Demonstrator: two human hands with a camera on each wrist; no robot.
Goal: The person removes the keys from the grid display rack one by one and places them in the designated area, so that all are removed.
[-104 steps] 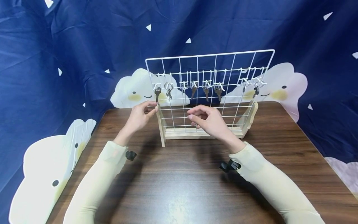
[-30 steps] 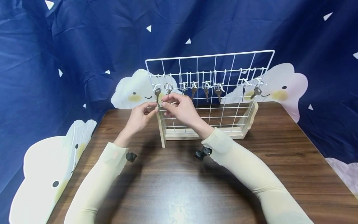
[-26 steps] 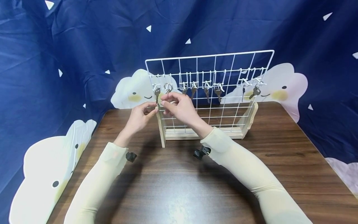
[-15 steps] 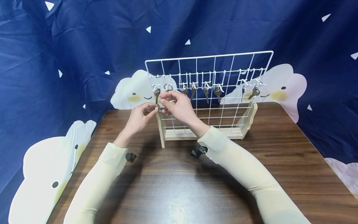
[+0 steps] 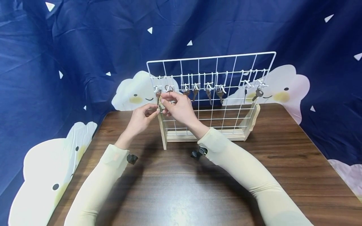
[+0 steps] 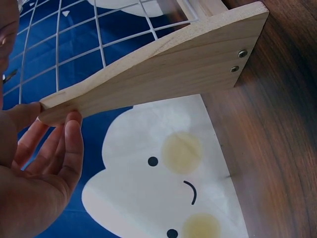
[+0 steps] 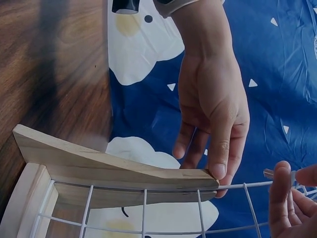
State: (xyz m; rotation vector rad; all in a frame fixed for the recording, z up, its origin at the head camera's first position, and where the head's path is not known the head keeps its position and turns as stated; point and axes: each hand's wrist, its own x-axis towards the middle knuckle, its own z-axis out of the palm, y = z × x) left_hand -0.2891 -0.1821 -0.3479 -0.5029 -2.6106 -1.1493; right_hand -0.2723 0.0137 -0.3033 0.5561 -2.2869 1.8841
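Note:
A white wire grid rack [image 5: 211, 57] with wooden ends stands on the table, and keys on rings hang from its white hooks. With thumb and fingers, my left hand [image 5: 138, 120] grips the upper tip of the left wooden side panel [image 6: 163, 74]. My right hand [image 5: 182, 110] is at the leftmost key [image 5: 158, 94], its thumb and index finger pinching it just below the hook. In the right wrist view, the key's tip pokes out beside the right hand's fingers [image 7: 281, 198]. The second key from the left is partly hidden behind the right hand.
Several more keys hang along the hook row, among them a key [image 5: 219, 93] in the middle and a key [image 5: 258, 93] at the far right. The brown wooden table [image 5: 169, 179] stretches in front. A blue curtain [image 5: 113, 34] with clouds hangs behind.
My right hand has moved left from before the middle of the grid to the leftmost key, rising slightly, and now pinches it. The left hand keeps its grip on the side panel.

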